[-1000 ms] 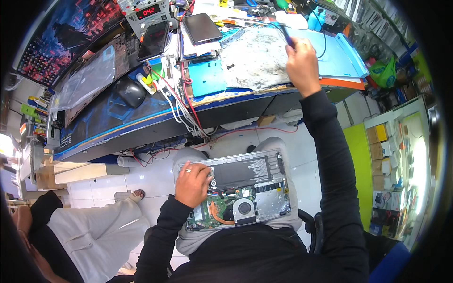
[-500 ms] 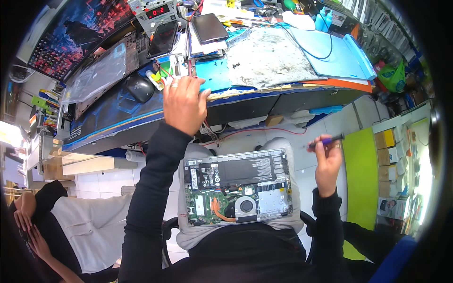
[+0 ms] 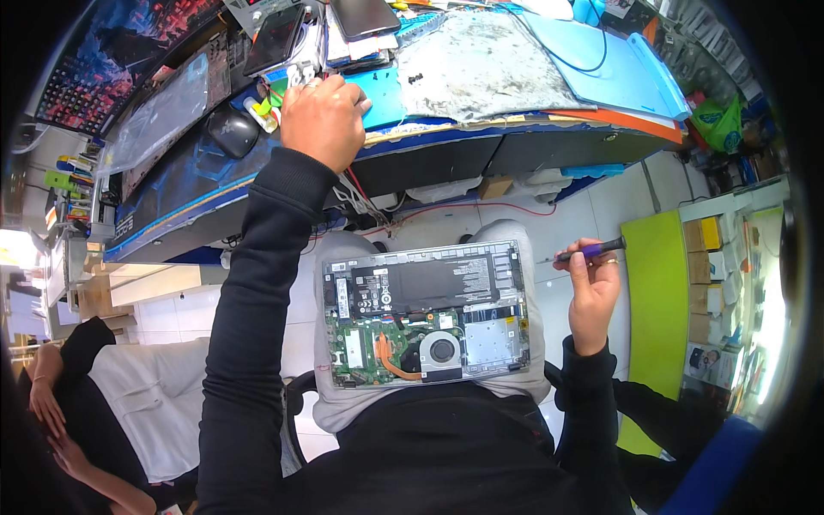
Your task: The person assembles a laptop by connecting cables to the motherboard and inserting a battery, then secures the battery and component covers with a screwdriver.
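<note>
An opened laptop [image 3: 403, 283] lies across my lap with its inside facing up. Its black battery, green board, copper heat pipe and round fan [image 3: 442, 350] are exposed. Over the near edge of the bench, my left hand [image 3: 324, 122] is back-up with bent fingers, their tips hidden; what they hold, if anything, does not show. It is beside a blue mat [image 3: 382, 96] and a small white-and-yellow bottle [image 3: 260, 113]. Off the laptop's right side, my right hand [image 3: 592, 296] is closed around a screwdriver [image 3: 592, 250] with a purple and black handle, held roughly level.
The bench carries a black mouse [image 3: 233, 130], two dark phones, a stained pale mat [image 3: 481, 73] holding small black bits, and a light blue folder [image 3: 601, 77]. Cables hang below the bench. Another person's hands [image 3: 51, 412] rest at the lower left. A green panel [image 3: 648, 318] stands right.
My left hand has reached a little farther over the bench and its fingers are more bent. The view has tipped downward slightly. The screwdriver stays in my right hand.
</note>
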A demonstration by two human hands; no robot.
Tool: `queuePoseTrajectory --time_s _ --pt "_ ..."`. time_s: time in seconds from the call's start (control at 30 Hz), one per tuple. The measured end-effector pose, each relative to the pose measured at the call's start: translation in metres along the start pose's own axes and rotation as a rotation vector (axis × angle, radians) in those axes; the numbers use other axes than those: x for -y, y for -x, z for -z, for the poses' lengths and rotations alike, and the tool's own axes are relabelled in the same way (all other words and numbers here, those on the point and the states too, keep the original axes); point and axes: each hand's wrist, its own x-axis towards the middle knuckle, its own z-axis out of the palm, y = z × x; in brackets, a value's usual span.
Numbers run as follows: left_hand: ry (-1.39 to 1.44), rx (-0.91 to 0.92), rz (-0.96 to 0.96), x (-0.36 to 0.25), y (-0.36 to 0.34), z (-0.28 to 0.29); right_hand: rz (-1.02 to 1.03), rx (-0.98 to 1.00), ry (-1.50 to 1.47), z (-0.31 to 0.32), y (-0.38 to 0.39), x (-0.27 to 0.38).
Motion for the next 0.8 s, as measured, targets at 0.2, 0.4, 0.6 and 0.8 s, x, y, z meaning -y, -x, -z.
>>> queuePoseTrajectory --time_s 0.2,0.4,0.6,0.8 --pt "0.099 -0.065 -0.028 0.013 0.006 -0.004 0.236 0.133 -0.025 -0.076 -0.036 0.025" --pt "0.212 -0.002 0.009 0.023 0.015 0.0 0.493 0.146 -0.146 -0.191 -0.118 0.032" --pt "0.246 0.002 -0.004 0.02 0.018 0.001 0.542 0.152 0.037 -0.237 -0.152 0.047" --pt "0.248 0.006 0.001 0.019 0.018 0.002 0.581 0.168 0.168 -0.242 -0.157 0.037"
